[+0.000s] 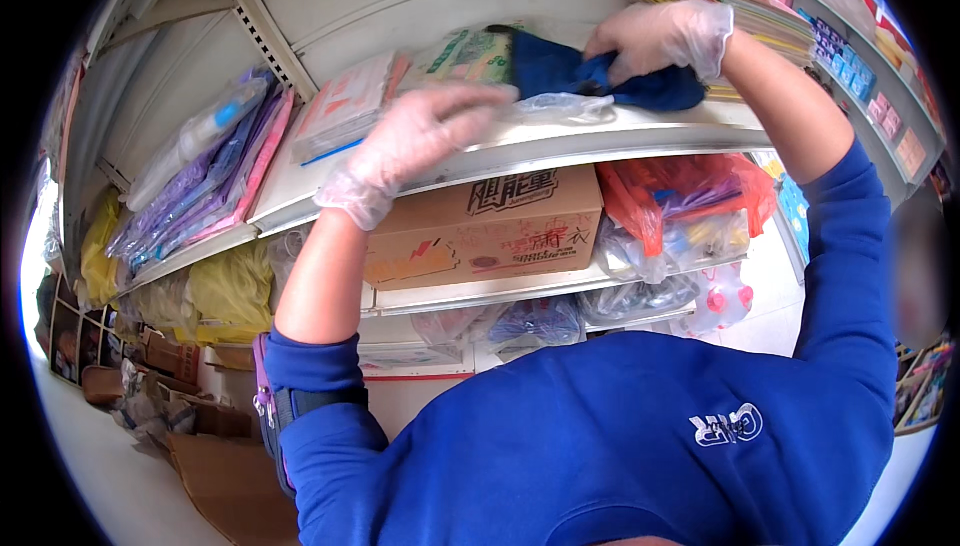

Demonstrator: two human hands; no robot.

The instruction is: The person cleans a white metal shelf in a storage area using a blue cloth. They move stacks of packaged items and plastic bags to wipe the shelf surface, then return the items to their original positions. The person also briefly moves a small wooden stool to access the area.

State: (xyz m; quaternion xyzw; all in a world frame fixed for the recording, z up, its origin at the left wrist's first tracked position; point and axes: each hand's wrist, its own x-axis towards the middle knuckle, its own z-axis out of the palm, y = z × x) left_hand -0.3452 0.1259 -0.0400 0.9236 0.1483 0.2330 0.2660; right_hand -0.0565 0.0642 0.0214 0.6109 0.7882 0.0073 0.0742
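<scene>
My right hand (664, 39), in a clear plastic glove, pinches a dark blue cloth (546, 65) over the upper shelf. The cloth's folds hang below my fingers and spread to the left. My left hand (442, 122), gloved the same way and blurred, is over the shelf's front edge with its fingers apart and nothing in it. Under the cloth lies a clear plastic bag (562, 107). Behind it is a pale package with green print (465, 54), partly covered by the cloth.
The white shelf (600, 142) holds flat packets (346, 107), bagged purple and pink goods (214, 148) and a paper stack (720, 2). Below are a cardboard box (487, 234) and a red plastic bag (694, 178). Another goods rack (862, 80) stands at right; flattened cardboard (225, 478) lies lower left.
</scene>
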